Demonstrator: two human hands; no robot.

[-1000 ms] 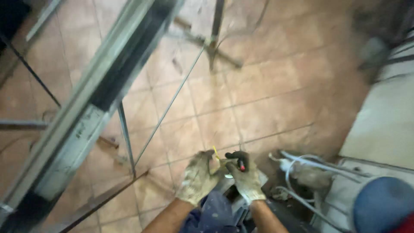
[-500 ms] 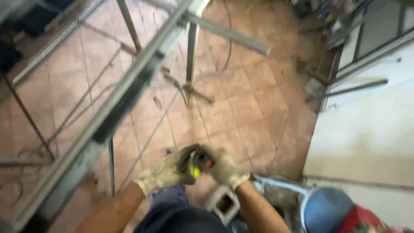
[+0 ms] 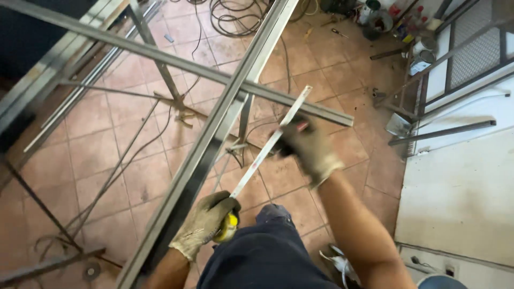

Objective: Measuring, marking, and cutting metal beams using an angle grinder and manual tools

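Tape blade (image 3: 270,142) newly drawn out — each gloved grip clamped on it — beside steel rail (image 3: 214,144).

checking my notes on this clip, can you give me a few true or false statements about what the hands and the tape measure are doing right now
1. Both hands wear work gloves. True: the left hand and the right hand are each gloved.
2. The left hand holds a yellow tape measure case. True.
3. The tape blade is fully wound into the case. False: it is drawn out, running from the case up past the right hand.
4. The right hand rests on the floor tiles. False: it grips the blade in the air, above the tiled floor.
5. A long metal beam runs diagonally beside the left hand. True.
6. The floor is bare concrete. False: it is reddish-brown tile.
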